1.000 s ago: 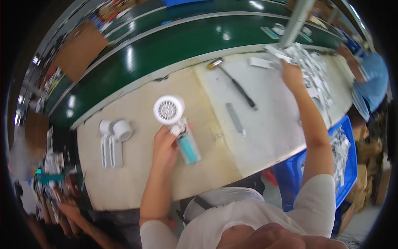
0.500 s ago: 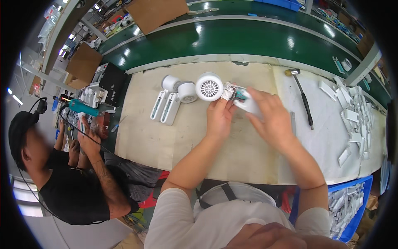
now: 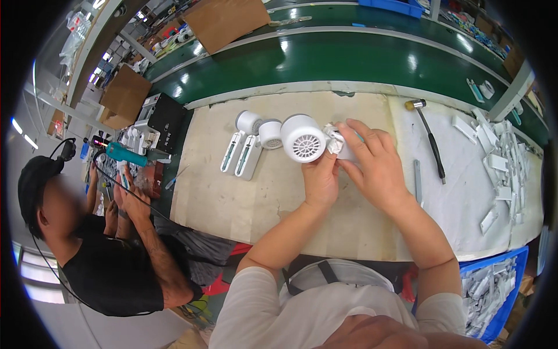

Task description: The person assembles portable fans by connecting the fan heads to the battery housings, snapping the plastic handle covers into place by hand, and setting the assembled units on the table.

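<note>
Less teal shows beside the white fan [image 3: 299, 135] than a moment ago; its cover [image 3: 347, 152] probably sits closer; the left hand [image 3: 323, 179], curled, pinches the fan's neck; the right hand [image 3: 379, 166], half-curled, grips the cover; both are over the table [image 3: 232, 203], nearer its far edge.

Two hands — one left hand [image 3: 322, 177], one right hand [image 3: 381, 166] — are gripping one white fan [image 3: 304, 139]. Left of the grip, two resting fans [image 3: 249, 158] are lying side by side. Right of it, one hammer [image 3: 432, 145] and one grey strip [image 3: 418, 183] are lying; farther right, white pieces [image 3: 500, 163] are overlapping, too many to count. Far left, one co-worker [image 3: 107, 276] is working.
</note>
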### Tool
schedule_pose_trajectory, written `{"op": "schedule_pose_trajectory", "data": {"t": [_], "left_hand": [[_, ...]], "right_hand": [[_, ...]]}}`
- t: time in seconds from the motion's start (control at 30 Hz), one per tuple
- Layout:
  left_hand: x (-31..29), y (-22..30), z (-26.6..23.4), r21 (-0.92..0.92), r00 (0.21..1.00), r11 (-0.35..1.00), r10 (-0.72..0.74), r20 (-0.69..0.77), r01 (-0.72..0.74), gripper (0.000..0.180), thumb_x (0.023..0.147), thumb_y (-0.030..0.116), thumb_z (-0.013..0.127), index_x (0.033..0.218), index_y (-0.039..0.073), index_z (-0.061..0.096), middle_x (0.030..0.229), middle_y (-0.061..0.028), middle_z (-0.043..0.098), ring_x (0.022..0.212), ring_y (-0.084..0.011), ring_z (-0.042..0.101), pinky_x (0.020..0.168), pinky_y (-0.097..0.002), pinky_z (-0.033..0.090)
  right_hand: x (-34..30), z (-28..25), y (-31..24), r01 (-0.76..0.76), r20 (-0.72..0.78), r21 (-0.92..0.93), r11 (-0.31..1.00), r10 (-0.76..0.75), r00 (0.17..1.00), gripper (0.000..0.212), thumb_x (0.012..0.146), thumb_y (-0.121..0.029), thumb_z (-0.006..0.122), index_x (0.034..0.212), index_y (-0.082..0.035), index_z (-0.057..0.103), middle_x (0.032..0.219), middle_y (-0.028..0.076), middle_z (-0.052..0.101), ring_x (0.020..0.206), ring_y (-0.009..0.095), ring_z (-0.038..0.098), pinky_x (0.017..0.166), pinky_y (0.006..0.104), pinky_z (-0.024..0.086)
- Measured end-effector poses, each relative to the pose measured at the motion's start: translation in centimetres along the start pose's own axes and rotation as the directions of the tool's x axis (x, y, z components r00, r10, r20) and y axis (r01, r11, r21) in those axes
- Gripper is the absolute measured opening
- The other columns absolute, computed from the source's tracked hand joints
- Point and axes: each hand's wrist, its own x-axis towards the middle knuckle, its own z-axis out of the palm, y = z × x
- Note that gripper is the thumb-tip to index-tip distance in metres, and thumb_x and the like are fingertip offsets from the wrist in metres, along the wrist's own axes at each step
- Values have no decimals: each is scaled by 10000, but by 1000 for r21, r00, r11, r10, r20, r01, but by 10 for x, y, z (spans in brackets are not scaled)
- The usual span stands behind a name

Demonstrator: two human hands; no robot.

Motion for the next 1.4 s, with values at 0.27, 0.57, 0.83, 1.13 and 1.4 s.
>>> {"op": "schedule_pose_trajectory", "data": {"t": [0.27,0.57,0.83,1.13,1.4], "left_hand": [[5,9,0,-22,996,999,38,77,-36,309,822,114,582,1102,8,506,1099,-122,556,1059,-248,524,934,-379,416],[1,25,11,-78,992,995,74,101,-66,335,821,139,583,1116,9,493,1078,-134,559,1039,-278,532,939,-414,417],[6,34,1,131,985,991,-32,168,10,389,813,189,601,1144,30,473,1099,-101,534,1015,-264,536,921,-436,421],[33,0,-20,-146,888,901,-356,291,409,419,834,261,585,1180,67,450,1116,-91,552,1068,-252,513,948,-408,401],[28,4,-29,-112,889,899,-387,245,423,393,847,290,558,1186,126,445,1172,-37,518,1094,-231,496,906,-421,441]], "right_hand": [[-9,-4,23,-84,-23,120,989,87,996,592,709,-252,671,1234,-81,456,1164,102,493,998,236,490,838,318,423],[-18,0,9,-395,213,751,530,372,903,279,795,-279,637,787,-24,524,693,14,482,631,81,430,550,247,369],[-22,14,30,-203,113,685,699,174,978,312,717,-288,693,708,-19,534,632,96,492,584,218,504,528,305,400],[-29,-7,55,-219,211,672,708,101,972,536,674,-175,728,1156,-112,501,1024,62,516,883,178,515,673,258,423],[-32,-1,48,-191,163,665,722,110,981,532,684,-128,705,1166,-100,480,1077,89,496,920,218,515,717,304,447]]}}
